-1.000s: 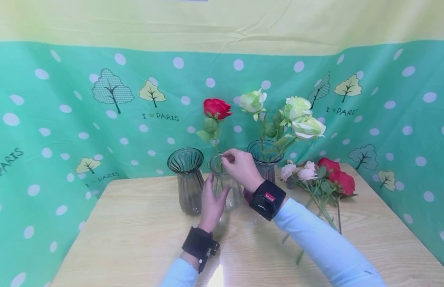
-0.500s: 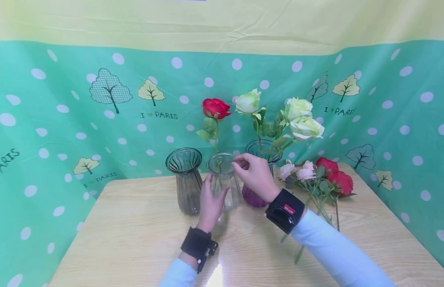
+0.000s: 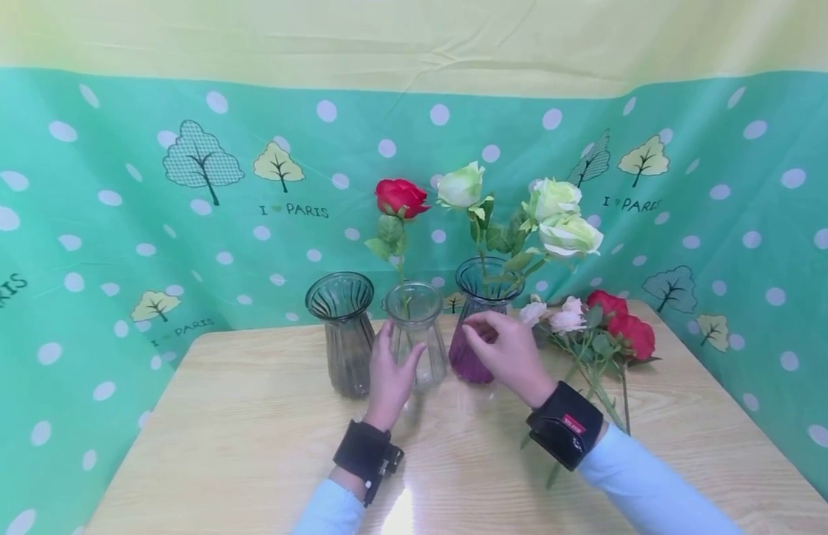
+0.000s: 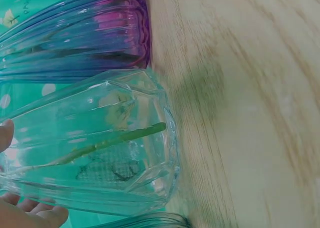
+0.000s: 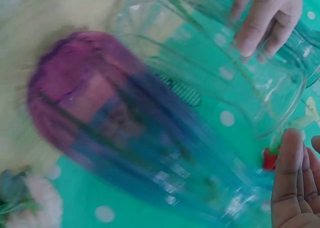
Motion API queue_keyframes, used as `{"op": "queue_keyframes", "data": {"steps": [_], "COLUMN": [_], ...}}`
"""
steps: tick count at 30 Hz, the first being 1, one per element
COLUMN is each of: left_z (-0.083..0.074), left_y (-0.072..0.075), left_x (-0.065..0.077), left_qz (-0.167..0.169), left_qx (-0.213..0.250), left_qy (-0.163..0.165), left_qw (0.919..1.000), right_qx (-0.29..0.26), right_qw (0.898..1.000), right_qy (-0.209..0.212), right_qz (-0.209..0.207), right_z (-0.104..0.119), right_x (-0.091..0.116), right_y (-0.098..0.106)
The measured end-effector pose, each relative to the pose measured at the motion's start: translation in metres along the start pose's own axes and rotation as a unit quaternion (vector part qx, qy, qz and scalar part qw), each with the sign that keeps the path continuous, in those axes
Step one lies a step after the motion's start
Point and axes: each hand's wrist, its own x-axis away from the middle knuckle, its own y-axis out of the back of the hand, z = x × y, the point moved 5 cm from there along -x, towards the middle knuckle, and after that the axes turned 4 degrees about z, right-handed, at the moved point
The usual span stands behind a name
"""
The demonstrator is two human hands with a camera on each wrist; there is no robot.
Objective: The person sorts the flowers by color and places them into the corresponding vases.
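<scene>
My left hand (image 3: 390, 375) holds the clear glass vase (image 4: 115, 158) from the front, thumb on one side and fingers on the other. A single red rose (image 3: 400, 198) stands in that vase, its green stem (image 4: 107, 144) reaching down to the base inside the glass. My right hand (image 3: 510, 355) is in front of the blue-purple vase (image 5: 125, 103), fingers loosely bent and nothing between them. That vase bears several white-green roses (image 3: 569, 235). Left of the clear vase stands a grey ribbed vase (image 3: 347, 349) with no flower in it.
On the right of the wooden table (image 3: 253, 446) lie red roses (image 3: 629, 334) and pale pink flowers (image 3: 566, 316), their stems pointing toward the front. A green dotted cloth (image 3: 186, 178) hangs behind and along both sides.
My right hand has let go of the red rose's stem and moved right and down, away from the clear vase's rim. The left hand stays at the vase.
</scene>
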Motion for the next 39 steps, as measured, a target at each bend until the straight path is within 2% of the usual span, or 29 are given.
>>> {"op": "queue_keyframes", "data": {"steps": [6,12,17,22,28,35,39], "left_z": [0.000,0.000,0.000,0.001,0.003,0.002,0.003], "left_y": [0.001,0.003,0.006,0.006,0.003,0.002,0.001], "left_x": [-0.001,-0.002,-0.001,-0.002,-0.001,0.001,0.001], "left_qz": [0.001,0.004,0.002,0.003,0.000,-0.001,-0.003], "left_qx": [0.000,-0.004,-0.001,0.001,0.003,0.009,0.007], "left_qy": [-0.005,-0.009,-0.003,-0.004,-0.006,-0.006,-0.007], "left_qw": [1.0000,0.9999,1.0000,1.0000,1.0000,0.9999,0.9999], "right_qx": [0.022,0.063,0.081,0.080,0.092,0.087,0.090], "right_qw": [0.998,0.990,0.977,0.964,0.954,0.937,0.932], "right_qy": [-0.059,-0.118,-0.191,-0.251,-0.286,-0.338,-0.349], "right_qz": [-0.009,-0.036,-0.043,-0.017,0.007,0.033,0.044], "right_z": [-0.033,-0.084,-0.136,-0.176,-0.193,-0.209,-0.216], "right_x": [0.014,0.028,0.042,0.052,0.054,0.056,0.057], "right_y": [0.022,0.051,0.068,0.071,0.070,0.067,0.064]}}
